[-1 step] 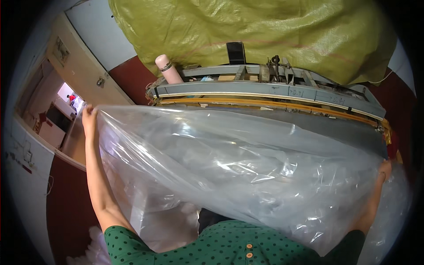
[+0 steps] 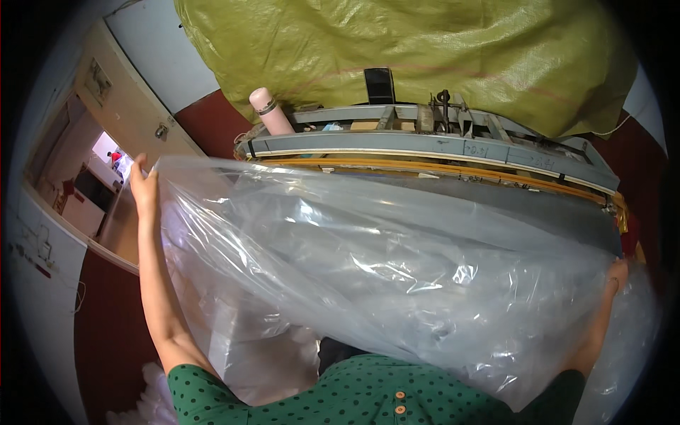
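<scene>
A large sheet of clear, shiny plastic film (image 2: 397, 248) stretches between my hands, creased, from the far left down toward my body. My left hand (image 2: 144, 188), raised on an outstretched arm, grips its upper left corner. One finger stands apart from the film there. At the right, my right hand (image 2: 616, 275) is closed on the film's right edge, lower than the left. Its fingers are partly hidden by the film and blurred. Beyond the upper edge lies a dark flat surface (image 2: 559, 209), partly covered by the film.
A long grey metal frame (image 2: 425, 145) with orange strips runs across the far side. A pink flask (image 2: 272, 112) and a dark phone-like slab (image 2: 379, 86) stand there before a yellow-green woven sheet (image 2: 439, 42). At left are an open door (image 2: 142, 99) and a distant person in red (image 2: 114, 157).
My left hand has risen slightly and one finger has lifted away from the others. The film's upper left edge has gone up with it. My right hand has hardly moved.
</scene>
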Motion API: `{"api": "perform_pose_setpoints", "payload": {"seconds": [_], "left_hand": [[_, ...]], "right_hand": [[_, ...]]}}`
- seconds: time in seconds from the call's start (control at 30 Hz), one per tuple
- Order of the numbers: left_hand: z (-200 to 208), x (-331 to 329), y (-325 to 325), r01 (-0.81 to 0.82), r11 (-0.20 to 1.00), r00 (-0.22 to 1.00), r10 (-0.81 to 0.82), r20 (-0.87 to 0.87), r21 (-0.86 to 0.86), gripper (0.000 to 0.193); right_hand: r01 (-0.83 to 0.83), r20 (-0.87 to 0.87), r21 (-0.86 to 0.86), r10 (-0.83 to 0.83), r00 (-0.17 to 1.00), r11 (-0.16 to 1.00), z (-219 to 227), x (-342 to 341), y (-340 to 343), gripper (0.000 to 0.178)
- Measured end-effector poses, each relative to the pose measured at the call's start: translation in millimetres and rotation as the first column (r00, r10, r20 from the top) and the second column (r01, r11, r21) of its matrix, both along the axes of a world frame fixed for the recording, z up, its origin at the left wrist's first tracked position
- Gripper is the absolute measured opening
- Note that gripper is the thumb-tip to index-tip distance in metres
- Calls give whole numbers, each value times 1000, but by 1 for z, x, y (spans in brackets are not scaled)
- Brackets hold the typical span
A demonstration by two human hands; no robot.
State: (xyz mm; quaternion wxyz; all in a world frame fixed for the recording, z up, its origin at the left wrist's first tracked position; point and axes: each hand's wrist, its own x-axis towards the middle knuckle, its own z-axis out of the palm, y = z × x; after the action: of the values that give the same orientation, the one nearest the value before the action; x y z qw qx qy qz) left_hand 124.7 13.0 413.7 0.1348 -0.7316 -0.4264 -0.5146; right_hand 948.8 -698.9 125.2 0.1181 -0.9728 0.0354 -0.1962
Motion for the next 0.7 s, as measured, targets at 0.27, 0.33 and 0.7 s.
{"api": "perform_pose_setpoints", "payload": {"seconds": [0.27, 0.33, 0.7], "left_hand": [[-186, 52, -119, -238, 653, 521, -539, -661, -719, 75], [-195, 32, -100, -143, 579, 693, -520, -498, -803, 67], [-171, 191, -45, 99, 725, 713, -530, -460, -682, 32]], "right_hand": [[75, -146, -19, -77, 986, 997, -12, 26, -24, 32], [43, -70, 13, -42, 997, 999, -17, 20, -20, 34], [60, -27, -85, -62, 998, 995, -10, 34, -28, 39]]}}
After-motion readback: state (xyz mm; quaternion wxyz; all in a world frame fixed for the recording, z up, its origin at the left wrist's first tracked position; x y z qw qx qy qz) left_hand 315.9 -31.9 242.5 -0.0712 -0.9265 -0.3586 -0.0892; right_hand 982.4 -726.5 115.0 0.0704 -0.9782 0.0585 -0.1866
